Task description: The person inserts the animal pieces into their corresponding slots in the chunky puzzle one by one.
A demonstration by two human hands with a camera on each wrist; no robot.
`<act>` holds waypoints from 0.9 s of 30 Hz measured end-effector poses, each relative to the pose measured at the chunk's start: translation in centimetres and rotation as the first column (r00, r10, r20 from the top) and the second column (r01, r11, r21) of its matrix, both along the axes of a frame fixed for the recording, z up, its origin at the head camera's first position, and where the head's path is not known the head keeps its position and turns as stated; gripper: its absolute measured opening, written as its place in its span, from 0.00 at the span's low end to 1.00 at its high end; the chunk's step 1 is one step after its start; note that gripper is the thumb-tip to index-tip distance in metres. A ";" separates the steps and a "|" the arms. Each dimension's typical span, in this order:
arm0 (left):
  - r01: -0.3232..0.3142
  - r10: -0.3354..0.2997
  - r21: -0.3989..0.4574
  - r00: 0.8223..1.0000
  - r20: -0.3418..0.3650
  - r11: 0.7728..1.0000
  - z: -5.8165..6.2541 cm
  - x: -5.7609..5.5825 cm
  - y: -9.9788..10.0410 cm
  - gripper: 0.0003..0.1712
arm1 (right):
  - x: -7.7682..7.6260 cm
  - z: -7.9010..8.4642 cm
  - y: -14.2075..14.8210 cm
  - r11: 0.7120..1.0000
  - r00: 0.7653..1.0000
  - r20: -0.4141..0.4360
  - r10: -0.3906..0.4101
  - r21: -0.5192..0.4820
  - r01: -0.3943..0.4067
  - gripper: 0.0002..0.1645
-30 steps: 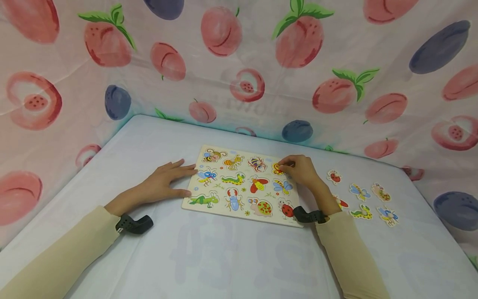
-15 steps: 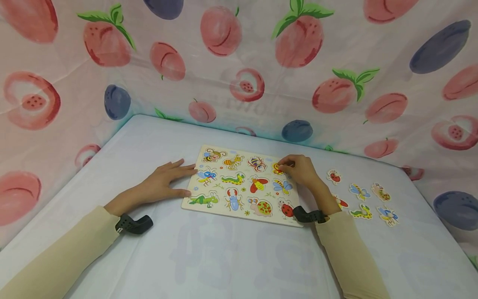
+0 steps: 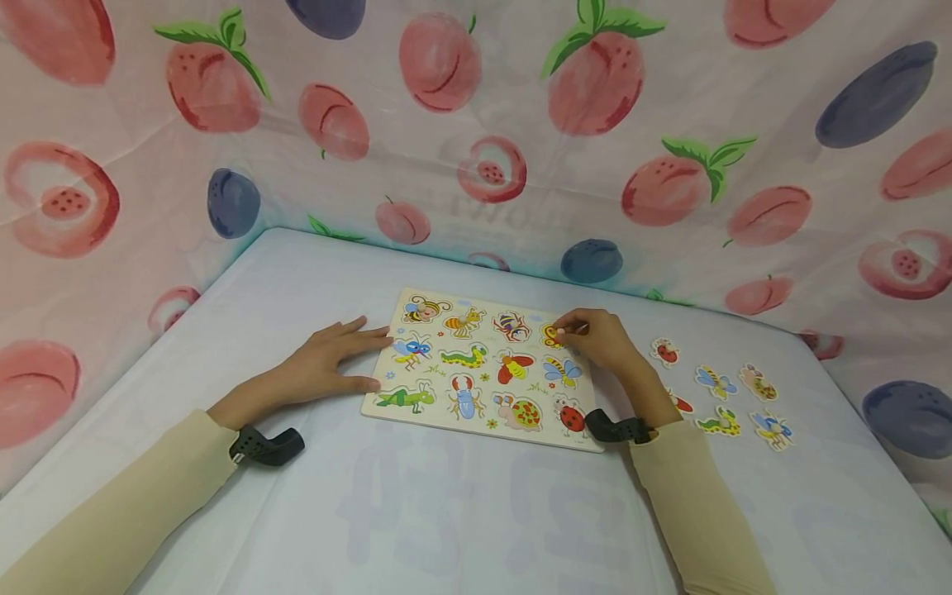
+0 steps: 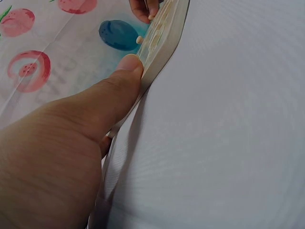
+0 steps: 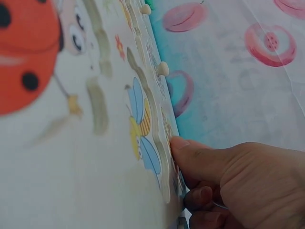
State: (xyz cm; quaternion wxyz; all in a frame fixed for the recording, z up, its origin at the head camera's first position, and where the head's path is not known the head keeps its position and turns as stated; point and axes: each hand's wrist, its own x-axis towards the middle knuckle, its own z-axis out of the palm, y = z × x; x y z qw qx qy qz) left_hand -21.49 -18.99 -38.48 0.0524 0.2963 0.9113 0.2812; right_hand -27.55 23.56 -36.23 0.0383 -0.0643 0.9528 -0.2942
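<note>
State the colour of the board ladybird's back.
The back is red, black-spotted; best in the right wrist view.

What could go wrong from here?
1. Misseating: the right hand partly hides the yellow-and-red piece, so it could sit crooked unnoticed.
2. Board shift: the left hand steadies only the left edge of the board; pressing near the far right corner might slide or turn it.
3. Knocked piece: the right forearm partly covers a loose red piece and might sweep it aside.

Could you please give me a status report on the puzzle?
Left grip touching edge of pale rectangular wooden puzzle board. Right grip pinching red-and-yellow butterfly piece, seating unclear. No obstruction visible.
</note>
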 end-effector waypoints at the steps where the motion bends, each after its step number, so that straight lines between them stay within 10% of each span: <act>1: 0.000 0.000 -0.001 1.000 -0.001 1.000 0.0 0.0 0.0 0.42 | 0.0 0.0 0.0 1.000 1.000 0.003 0.000 -0.004 0.000 0.13; 27: 0.005 -0.005 -0.001 1.000 -0.011 1.000 -0.2 0.0 0.0 0.42 | 0.3 0.6 0.6 0.998 0.998 0.048 0.050 -0.051 -0.048 0.17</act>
